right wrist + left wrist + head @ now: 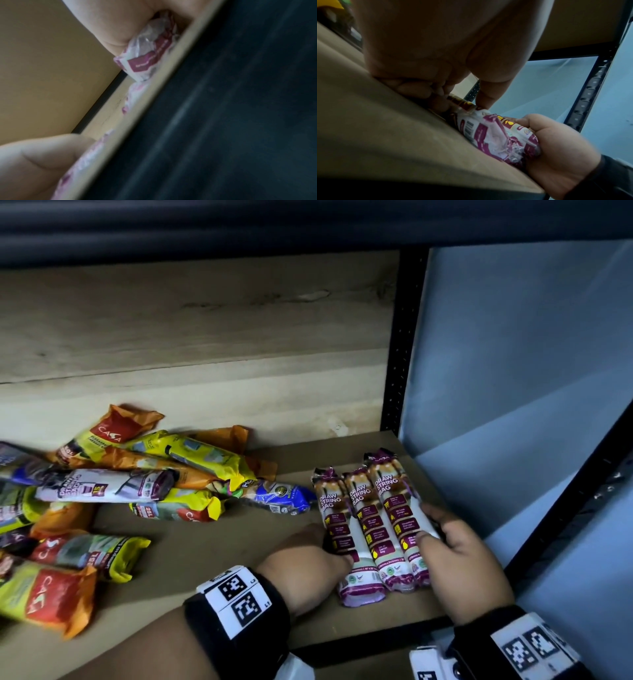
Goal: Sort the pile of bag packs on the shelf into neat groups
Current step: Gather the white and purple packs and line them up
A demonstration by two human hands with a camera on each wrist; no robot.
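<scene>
Three purple-and-white draw string bag packs (371,529) lie side by side, lengthwise, at the right end of the shelf board (219,546). My left hand (337,547) is against the leftmost pack, fingers curled at its side and the thumb on top. My right hand (430,529) grips the rightmost pack from the other side, so the row sits between both hands. The left wrist view shows my left thumb tip (482,104) on a pack (494,135) and my right hand (556,146) wrapped round the near end. In the right wrist view, a pack end (150,56) lies under the palm.
A loose pile of mixed packs (113,491) covers the shelf's left half: yellow and orange ones, a blue pack (277,496), and another draw string pack (102,484). A black upright post (400,354) and a pale blue wall bound the right end. Another shelf hangs low overhead.
</scene>
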